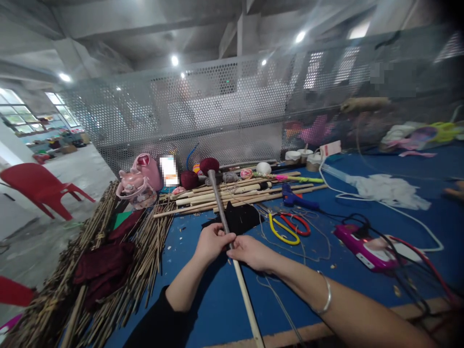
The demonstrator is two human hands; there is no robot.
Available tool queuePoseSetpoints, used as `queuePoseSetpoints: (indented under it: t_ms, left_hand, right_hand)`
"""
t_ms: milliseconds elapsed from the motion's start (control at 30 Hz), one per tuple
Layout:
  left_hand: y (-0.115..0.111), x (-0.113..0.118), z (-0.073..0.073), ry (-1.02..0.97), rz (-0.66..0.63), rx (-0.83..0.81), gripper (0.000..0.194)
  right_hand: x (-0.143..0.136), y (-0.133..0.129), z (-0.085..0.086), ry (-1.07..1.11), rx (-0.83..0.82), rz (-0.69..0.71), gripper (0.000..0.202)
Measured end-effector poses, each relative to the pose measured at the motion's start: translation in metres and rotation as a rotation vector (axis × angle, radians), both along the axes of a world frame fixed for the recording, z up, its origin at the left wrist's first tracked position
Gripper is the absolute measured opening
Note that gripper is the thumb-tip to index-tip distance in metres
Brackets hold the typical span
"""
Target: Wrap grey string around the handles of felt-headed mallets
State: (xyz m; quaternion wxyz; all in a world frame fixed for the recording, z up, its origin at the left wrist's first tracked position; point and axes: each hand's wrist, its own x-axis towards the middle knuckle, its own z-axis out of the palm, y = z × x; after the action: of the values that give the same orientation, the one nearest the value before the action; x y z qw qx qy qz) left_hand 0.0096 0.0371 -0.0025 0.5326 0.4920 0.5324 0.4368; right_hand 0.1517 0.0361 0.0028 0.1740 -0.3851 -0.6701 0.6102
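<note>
Both of my hands are pinched round a long, pale wooden stick [243,290] that slants away from me over the blue table. Its far part has a grey covering [219,200], perhaps yarn or tape; I cannot tell which. My left hand [210,242] grips the stick from the left, thumb and fingers closed. Just nearer to me, my right hand [253,252] closes on it from the right, fingertips together. Beyond my hands lies a black cloth [242,220]. To its right are scissors with one yellow handle [274,231] and one red handle [305,231], amid loose grey string.
Bundled thin sticks [145,270] and a maroon cloth [105,266] lie left. Wooden rods [203,197] and yarn balls [189,180] sit behind. A blue glue gun [292,195] and a purple power strip [362,253] with cables are right. A perforated metal screen [217,106] stands behind.
</note>
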Motion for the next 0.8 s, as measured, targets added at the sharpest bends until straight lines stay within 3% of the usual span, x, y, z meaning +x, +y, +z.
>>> queuePoseSetpoints:
  t_ms: [167, 267, 500, 633, 800]
  left_hand:
    - [0.0, -0.004, 0.01, -0.198, -0.093, -0.089, 0.039]
    - [-0.002, -0.005, 0.012, -0.255, -0.093, -0.124, 0.042]
    - [-0.001, 0.002, -0.001, -0.057, 0.019, 0.016, 0.033]
    - [0.006, -0.001, 0.003, -0.255, -0.011, -0.101, 0.042]
    - [0.006, -0.003, 0.007, -0.45, -0.035, -0.19, 0.048]
  right_hand:
    - [0.012, 0.006, 0.007, 0.07, -0.263, 0.099, 0.028]
    - [0.013, 0.007, 0.007, 0.109, -0.336, 0.105, 0.026]
    - [-0.009, -0.012, 0.005, 0.112, -0.135, -0.027, 0.02]
    - [-0.004, -0.009, 0.009, 0.123, -0.236, 0.015, 0.016]
    - [0.008, 0.005, 0.011, 0.147, -0.218, 0.069, 0.021]
